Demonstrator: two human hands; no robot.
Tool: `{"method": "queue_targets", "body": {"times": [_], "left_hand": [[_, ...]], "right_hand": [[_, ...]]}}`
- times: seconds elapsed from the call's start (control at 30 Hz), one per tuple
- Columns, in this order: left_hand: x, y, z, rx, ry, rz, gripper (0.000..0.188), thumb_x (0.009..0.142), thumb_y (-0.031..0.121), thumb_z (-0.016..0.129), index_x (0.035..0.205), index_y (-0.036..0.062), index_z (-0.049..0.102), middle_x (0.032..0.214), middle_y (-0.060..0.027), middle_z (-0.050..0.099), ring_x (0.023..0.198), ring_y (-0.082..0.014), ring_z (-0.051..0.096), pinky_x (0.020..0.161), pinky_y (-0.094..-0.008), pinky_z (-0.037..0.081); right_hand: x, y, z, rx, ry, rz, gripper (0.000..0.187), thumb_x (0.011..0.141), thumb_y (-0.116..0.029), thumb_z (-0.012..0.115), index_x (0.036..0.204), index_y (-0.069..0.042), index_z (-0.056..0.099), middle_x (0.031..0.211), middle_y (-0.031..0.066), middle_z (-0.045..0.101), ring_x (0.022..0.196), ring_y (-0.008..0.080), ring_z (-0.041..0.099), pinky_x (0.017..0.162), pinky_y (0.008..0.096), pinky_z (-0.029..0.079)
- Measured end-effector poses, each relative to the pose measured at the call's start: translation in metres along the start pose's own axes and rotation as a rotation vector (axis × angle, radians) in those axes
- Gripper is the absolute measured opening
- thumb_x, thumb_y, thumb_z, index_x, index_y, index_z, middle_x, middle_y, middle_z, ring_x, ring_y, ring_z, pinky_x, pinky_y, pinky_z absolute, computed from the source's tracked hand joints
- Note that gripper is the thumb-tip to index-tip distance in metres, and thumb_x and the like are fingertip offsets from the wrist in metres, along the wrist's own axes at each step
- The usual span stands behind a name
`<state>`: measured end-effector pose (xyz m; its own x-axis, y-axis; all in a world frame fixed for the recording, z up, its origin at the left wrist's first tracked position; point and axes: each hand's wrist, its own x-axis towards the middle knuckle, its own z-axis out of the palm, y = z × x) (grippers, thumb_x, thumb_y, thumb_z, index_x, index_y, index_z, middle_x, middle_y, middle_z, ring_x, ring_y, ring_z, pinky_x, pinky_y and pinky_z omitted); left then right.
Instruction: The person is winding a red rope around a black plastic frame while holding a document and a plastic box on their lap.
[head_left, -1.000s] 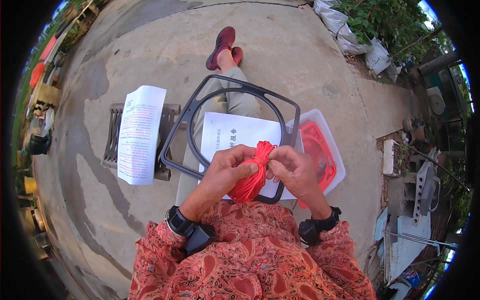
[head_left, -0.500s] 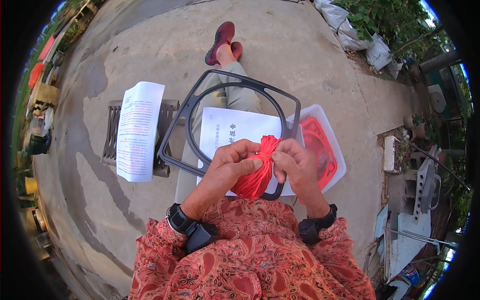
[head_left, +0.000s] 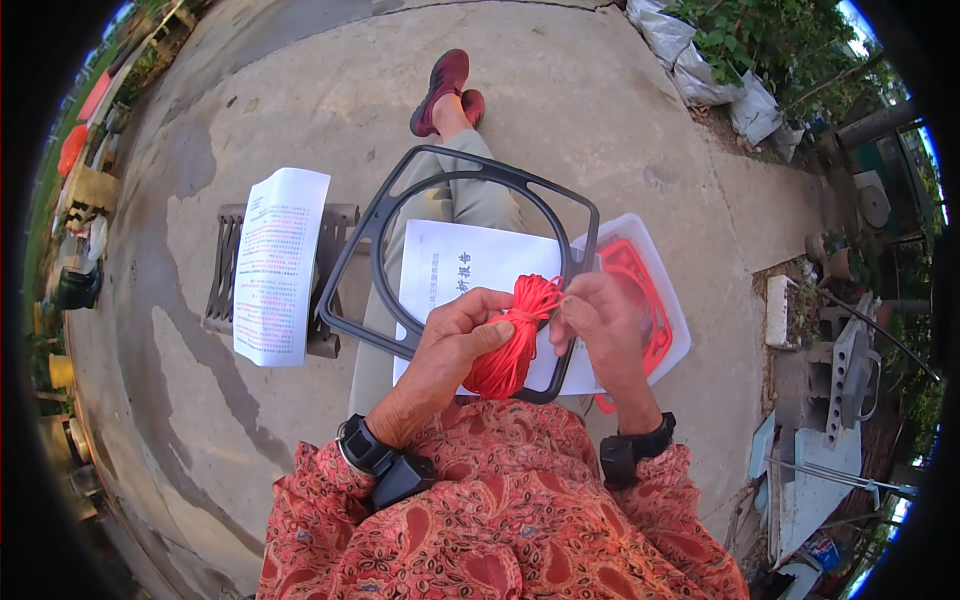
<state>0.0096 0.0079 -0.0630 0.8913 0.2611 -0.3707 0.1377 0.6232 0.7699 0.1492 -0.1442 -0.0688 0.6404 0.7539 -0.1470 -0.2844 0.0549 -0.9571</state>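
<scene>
My left hand (head_left: 455,345) is closed around a tied bundle of thin red cord (head_left: 510,350), its loops fanning out above and below a narrow waist. Beside the bundle's upper right edge, my right hand (head_left: 600,320) is pinched, its fingertips at the cord's loops; any single strand between them is too fine to make out clearly. Under both hands, a black frame (head_left: 385,210) with a large round opening rests across my lap, over white printed sheets (head_left: 425,265). A strap with a dark box sits on each wrist.
To the right stands a translucent white plastic tub (head_left: 680,335) holding a red object (head_left: 655,345). On the left, a printed sheet (head_left: 280,260) lies over a dark slatted stool (head_left: 225,265). White sacks (head_left: 700,75), plants and concrete blocks (head_left: 805,385) line the right side.
My right hand has drawn slightly right, away from the bundle's middle. The bundle has tilted in my left hand, and its upper loops now spread wider and show more plainly.
</scene>
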Motion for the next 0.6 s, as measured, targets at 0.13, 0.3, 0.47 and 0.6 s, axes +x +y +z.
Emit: {"method": "queue_targets", "body": {"times": [0.13, 0.3, 0.47, 0.6], "left_hand": [[0.000, 0.000, 0.000, 0.000, 0.005, 0.064, 0.025, 0.097, 0.006, 0.057, 0.120, -0.0027, 0.055, 0.100, -0.0068, 0.067, 0.087, -0.0110, 0.065, 0.077, -0.0248, 0.054], [0.001, -0.004, 0.002, 0.080, -0.044, 0.104, 0.025, 0.097, 0.009, 0.057, 0.120, -0.0022, 0.055, 0.099, -0.0055, 0.067, 0.086, -0.0101, 0.064, 0.075, -0.0244, 0.054], [0.000, 0.003, 0.004, 0.009, -0.041, 0.048, 0.021, 0.096, 0.011, 0.059, 0.114, -0.0006, 0.060, 0.103, -0.0043, 0.066, 0.092, -0.0085, 0.062, 0.082, -0.0229, 0.050], [0.004, 0.005, 0.001, -0.002, -0.028, -0.071, 0.017, 0.096, 0.012, 0.057, 0.105, -0.0015, 0.063, 0.095, -0.0042, 0.066, 0.083, -0.0078, 0.062, 0.076, -0.0219, 0.050]], "right_hand": [[-0.008, -0.005, 0.004, -0.103, 0.016, -0.016, 0.020, 0.093, -0.015, 0.069, 0.100, 0.001, 0.061, 0.087, 0.0064, 0.067, 0.069, 0.0080, 0.062, 0.057, 0.0206, 0.050], [-0.010, -0.006, 0.018, -0.281, 0.074, -0.008, 0.021, 0.088, -0.015, 0.074, 0.099, 0.000, 0.064, 0.081, 0.0030, 0.068, 0.066, 0.0055, 0.060, 0.056, 0.0205, 0.048], [-0.012, -0.006, 0.020, -0.501, -0.003, -0.099, 0.017, 0.087, -0.008, 0.072, 0.093, 0.002, 0.061, 0.073, 0.0042, 0.064, 0.061, 0.0054, 0.058, 0.054, 0.0220, 0.046], [-0.015, -0.010, 0.026, -0.523, -0.064, -0.206, 0.013, 0.089, -0.007, 0.069, 0.093, 0.002, 0.059, 0.072, 0.0028, 0.063, 0.060, 0.0057, 0.057, 0.055, 0.0213, 0.046]]}}
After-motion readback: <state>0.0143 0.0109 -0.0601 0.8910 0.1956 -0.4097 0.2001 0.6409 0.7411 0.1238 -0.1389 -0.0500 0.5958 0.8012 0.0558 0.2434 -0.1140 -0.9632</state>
